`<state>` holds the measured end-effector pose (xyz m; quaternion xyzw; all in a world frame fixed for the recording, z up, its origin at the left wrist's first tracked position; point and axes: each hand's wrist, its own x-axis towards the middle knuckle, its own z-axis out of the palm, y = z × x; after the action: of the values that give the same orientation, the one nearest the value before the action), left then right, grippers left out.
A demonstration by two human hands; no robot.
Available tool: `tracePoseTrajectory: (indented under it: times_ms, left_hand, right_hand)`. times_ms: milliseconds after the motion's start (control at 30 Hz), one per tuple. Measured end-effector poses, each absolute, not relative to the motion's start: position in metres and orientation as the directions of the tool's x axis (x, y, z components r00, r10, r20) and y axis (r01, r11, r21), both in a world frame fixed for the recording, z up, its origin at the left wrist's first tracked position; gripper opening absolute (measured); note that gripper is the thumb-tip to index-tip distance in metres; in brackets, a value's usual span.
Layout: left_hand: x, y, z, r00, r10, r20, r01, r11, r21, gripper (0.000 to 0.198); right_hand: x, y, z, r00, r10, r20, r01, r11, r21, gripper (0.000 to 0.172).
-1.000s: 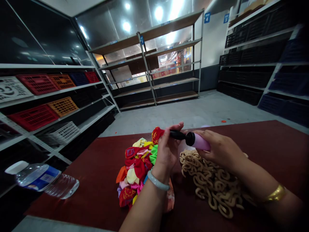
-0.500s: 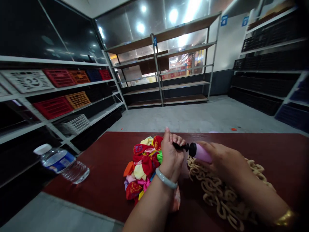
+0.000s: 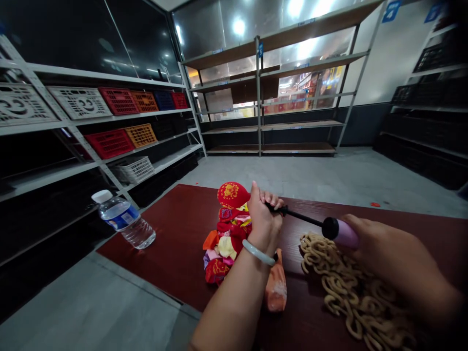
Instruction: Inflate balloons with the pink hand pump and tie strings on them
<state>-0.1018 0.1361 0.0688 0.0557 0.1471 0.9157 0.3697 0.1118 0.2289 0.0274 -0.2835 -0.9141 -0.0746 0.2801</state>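
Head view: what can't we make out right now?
All in head view:
Balloon, mouth: hidden by left hand.
Pump, tip: same hand hides it.
Right hand: blurred.
Coils: cut off by bottom edge.
Bottle, label print: too small.

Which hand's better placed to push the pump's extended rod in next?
Probably the right hand: it grips the pink pump barrel, in line with the exposed black rod. The left hand looks better as the anchor, wrapped around the black pump end beside the red balloon.
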Motion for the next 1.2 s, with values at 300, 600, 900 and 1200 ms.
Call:
tracePoseTrajectory:
  times_ms: [300,600,900,1200]
  left_hand:
    - [-0.042,0.145,0.06,-0.625,0.781,0.003,-0.72,-0.577,0.385,0.053]
    - [-0.111,0.124,0.081,-0.716,0.695,0.074,-0.645,-0.697,0.313,0.054]
    - [-0.086,0.141,0.059,-0.69,0.723,0.021,-0.692,-0.668,0.274,0.055]
    - [-0.039,0.148,0.054,-0.613,0.79,-0.005,-0.731,-0.565,0.382,0.055]
  right_hand:
    - [0.09,0.203,0.028,-0.734,0.488,0.472,0.582,0.81,0.067,0.034]
    - [0.114,0.24,0.02,-0.714,0.462,0.526,0.567,0.822,0.047,0.042]
    - [0.116,0.239,0.023,-0.729,0.455,0.511,0.601,0.784,0.159,0.043]
    - [0.094,0.215,0.02,-0.747,0.436,0.503,0.51,0.86,0.012,0.05]
